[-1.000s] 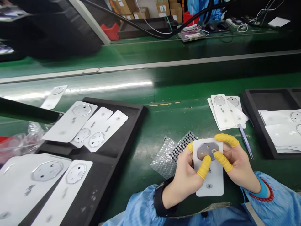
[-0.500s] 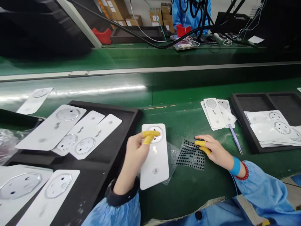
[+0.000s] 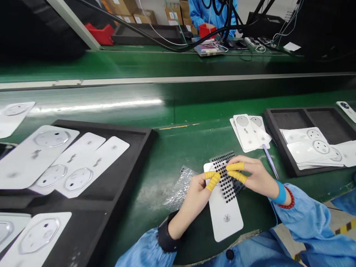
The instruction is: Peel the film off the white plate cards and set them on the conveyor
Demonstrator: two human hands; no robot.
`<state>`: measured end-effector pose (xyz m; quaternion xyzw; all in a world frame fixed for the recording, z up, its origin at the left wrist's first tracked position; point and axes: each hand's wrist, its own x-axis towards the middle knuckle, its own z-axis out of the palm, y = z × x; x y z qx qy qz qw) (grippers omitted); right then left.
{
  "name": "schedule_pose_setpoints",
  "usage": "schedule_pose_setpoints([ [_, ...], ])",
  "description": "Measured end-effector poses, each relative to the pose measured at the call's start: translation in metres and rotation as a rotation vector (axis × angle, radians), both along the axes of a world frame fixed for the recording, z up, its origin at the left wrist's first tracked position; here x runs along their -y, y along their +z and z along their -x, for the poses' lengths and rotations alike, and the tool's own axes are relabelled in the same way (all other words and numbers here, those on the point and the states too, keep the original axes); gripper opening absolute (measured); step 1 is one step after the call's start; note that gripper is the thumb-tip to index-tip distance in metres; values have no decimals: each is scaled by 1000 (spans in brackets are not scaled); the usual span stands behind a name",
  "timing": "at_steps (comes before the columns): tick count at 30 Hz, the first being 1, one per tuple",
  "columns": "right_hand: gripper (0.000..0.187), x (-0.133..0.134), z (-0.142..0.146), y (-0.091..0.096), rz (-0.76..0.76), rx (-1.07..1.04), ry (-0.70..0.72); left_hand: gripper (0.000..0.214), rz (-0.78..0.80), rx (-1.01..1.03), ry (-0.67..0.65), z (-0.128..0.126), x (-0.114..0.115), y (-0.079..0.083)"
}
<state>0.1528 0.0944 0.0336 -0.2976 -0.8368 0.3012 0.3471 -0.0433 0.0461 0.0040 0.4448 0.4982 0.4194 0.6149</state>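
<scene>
Green bench mat [image 3: 178, 150] under both forearms. Left hand [image 3: 193, 198] and right hand [image 3: 254, 178] close together, yellow-cotted fingertips [image 3: 235, 167] pinching a black-dotted sheet [image 3: 226, 181] against the upper end of a white card [image 3: 225, 218]. Bubble wrap [image 3: 179, 189] just left, then open mat up to a black foam tray [image 3: 146, 148]; tweezers [image 3: 269, 161] just beyond the right hand.

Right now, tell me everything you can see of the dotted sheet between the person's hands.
The dotted sheet is a thin, clear-looking film printed or set with neat rows of small black dots. It lies across the top of a white card, tilted slightly relative to the card's edges. The yellow finger cots on the right hand rest on it, and those on the left hand meet its near-left side. Whether it is stuck down cannot be told.
</scene>
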Motion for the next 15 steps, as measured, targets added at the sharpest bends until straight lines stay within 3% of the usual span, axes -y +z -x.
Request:
schedule_pose_setpoints([
  [4,12,8,11,-14,0,-22,-26,29,11,56,0,0,3,4],
  [9,12,11,14,-15,-13,-43,-22,25,27,83,24,-3,4,9],
  [15,17,16,15,-20,-273,69,-9,30,67,116,46,-5,4,9],
])
